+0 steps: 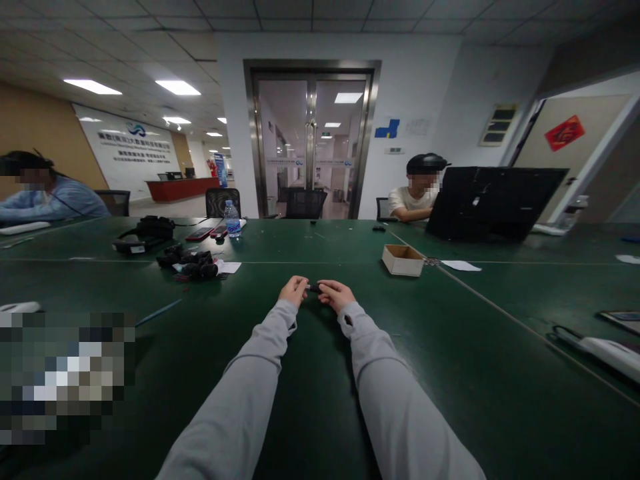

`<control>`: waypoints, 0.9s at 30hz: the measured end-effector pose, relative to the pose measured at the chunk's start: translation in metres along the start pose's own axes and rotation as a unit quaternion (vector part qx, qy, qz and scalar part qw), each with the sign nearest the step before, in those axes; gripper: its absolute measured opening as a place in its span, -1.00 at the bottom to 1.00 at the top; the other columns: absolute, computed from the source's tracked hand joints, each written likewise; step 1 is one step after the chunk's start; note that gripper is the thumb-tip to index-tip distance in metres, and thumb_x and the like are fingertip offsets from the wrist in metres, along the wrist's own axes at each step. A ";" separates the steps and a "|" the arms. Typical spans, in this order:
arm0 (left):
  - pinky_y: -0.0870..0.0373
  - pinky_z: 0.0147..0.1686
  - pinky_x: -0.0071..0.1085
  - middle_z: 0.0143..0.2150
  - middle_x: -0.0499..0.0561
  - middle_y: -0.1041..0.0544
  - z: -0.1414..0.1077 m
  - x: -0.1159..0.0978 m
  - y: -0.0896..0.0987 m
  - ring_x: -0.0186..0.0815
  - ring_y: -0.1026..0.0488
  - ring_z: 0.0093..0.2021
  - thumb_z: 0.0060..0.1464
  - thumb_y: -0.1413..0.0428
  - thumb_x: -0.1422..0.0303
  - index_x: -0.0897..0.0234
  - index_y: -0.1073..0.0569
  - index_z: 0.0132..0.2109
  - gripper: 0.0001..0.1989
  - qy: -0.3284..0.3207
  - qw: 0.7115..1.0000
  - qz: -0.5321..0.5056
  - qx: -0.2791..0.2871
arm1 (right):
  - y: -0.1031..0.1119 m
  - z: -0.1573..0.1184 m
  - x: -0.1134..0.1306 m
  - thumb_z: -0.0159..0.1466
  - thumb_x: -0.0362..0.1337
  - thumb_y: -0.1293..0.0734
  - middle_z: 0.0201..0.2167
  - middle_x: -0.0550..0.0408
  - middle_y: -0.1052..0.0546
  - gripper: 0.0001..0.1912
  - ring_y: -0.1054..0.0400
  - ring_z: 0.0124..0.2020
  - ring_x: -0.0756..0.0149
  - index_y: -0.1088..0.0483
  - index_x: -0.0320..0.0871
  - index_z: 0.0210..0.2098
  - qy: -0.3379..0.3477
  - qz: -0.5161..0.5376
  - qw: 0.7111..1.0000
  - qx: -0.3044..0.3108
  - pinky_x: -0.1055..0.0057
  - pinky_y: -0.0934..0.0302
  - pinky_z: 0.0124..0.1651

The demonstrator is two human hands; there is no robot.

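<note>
Over the green table both my arms reach forward in grey sleeves. Between the hands is a small black piece (315, 288), too small for me to tell its kind. My right hand (336, 295) pinches its dark end between thumb and fingers. My left hand (294, 291) is closed in a pinch at the other end, where a light tip shows. The fingers cover much of the piece. To the left lies a pile of black parts (193, 263) on white paper. An open-topped cardboard box (401, 260) stands to the right of the hands.
A water bottle (233, 220) stands behind phones and a black headset (145, 233). A blue stick (159, 311) lies at left. At right are a large black monitor (493, 200), white paper (461, 265) and a white device (613, 353). Two people sit across the table.
</note>
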State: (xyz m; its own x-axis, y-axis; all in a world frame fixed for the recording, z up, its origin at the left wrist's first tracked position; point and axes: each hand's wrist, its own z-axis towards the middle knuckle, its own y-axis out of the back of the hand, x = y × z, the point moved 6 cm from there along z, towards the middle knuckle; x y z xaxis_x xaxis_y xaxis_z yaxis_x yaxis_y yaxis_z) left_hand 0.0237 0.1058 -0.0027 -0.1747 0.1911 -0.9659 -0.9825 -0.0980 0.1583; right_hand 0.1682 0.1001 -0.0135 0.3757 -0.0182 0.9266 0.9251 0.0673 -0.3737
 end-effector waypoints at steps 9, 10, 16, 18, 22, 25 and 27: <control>-0.18 -0.60 -0.56 -0.61 -0.11 -0.34 -0.003 -0.003 0.002 -0.48 -0.23 -0.64 0.02 0.07 0.28 0.26 -0.39 -0.25 -0.78 -0.007 0.999 0.039 0.020 | -0.001 0.000 0.001 -0.03 -0.43 -0.42 -0.64 0.10 -0.44 -0.81 -0.34 -0.65 0.45 -0.43 -0.27 -0.38 -0.007 -0.013 1.000 0.005 0.62 -0.26 -0.61; -0.19 -0.59 -0.57 -0.59 -0.11 -0.35 -0.003 -0.004 0.002 -0.48 -0.24 -0.62 0.01 0.06 0.30 0.26 -0.39 -0.24 -0.79 -0.017 0.999 0.046 0.016 | -0.001 0.000 0.001 -0.03 -0.44 -0.42 -0.63 0.10 -0.45 -0.82 -0.34 -0.64 0.45 -0.43 -0.27 -0.38 -0.009 -0.017 1.000 0.006 0.62 -0.27 -0.60; -0.19 -0.61 -0.57 -0.59 -0.12 -0.35 -0.005 -0.004 0.003 -0.49 -0.23 -0.65 0.03 0.07 0.28 0.26 -0.38 -0.22 -0.77 0.004 0.999 0.043 0.011 | -0.002 0.001 0.001 -0.01 -0.44 -0.41 -0.59 0.10 -0.46 -0.82 -0.34 -0.64 0.46 -0.43 -0.26 -0.37 -0.008 -0.025 1.000 0.009 0.63 -0.27 -0.61; -0.19 -0.60 -0.57 -0.61 -0.12 -0.33 -0.005 -0.006 0.003 -0.48 -0.24 -0.64 0.02 0.06 0.29 0.26 -0.38 -0.21 -0.78 -0.011 0.999 0.049 0.013 | -0.002 0.002 0.000 -0.01 -0.43 -0.42 -0.60 0.10 -0.45 -0.81 -0.34 -0.64 0.46 -0.43 -0.26 -0.36 -0.007 -0.027 1.000 0.010 0.63 -0.27 -0.61; -0.18 -0.60 -0.58 -0.52 -0.10 -0.39 -0.004 -0.006 0.004 -0.49 -0.27 -0.60 -0.05 -0.01 0.35 0.25 -0.37 -0.18 -0.77 -0.022 0.999 0.047 0.018 | -0.002 0.002 0.001 -0.01 -0.43 -0.42 -0.62 0.10 -0.45 -0.82 -0.34 -0.64 0.46 -0.43 -0.26 -0.37 -0.006 -0.024 1.000 0.007 0.64 -0.26 -0.62; -0.14 -0.64 -0.57 -0.64 -0.12 -0.34 -0.005 -0.004 -0.001 -0.48 -0.21 -0.67 0.03 0.07 0.30 0.27 -0.37 -0.17 -0.75 -0.013 0.998 0.040 0.047 | -0.003 0.001 0.002 -0.03 -0.44 -0.42 -0.60 0.08 -0.46 -0.82 -0.34 -0.65 0.47 -0.43 -0.27 -0.38 -0.006 -0.023 1.000 0.011 0.64 -0.26 -0.62; -0.16 -0.61 -0.59 -0.62 -0.12 -0.35 -0.006 -0.007 -0.002 -0.48 -0.25 -0.63 0.00 0.04 0.36 0.26 -0.38 -0.19 -0.78 -0.030 0.997 0.043 0.049 | -0.003 0.001 0.002 -0.04 -0.43 -0.43 -0.62 0.09 -0.45 -0.82 -0.33 -0.66 0.47 -0.42 -0.27 -0.39 -0.007 -0.020 1.000 0.011 0.64 -0.26 -0.63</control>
State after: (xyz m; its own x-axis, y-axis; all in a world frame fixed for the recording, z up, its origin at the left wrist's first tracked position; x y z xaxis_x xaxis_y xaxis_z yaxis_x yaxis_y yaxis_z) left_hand 0.0270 0.0993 0.0023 -0.2588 0.2447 -0.9344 -0.9649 -0.0213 0.2616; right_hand 0.1659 0.1008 -0.0107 0.3381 -0.0077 0.9411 0.9376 0.0892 -0.3361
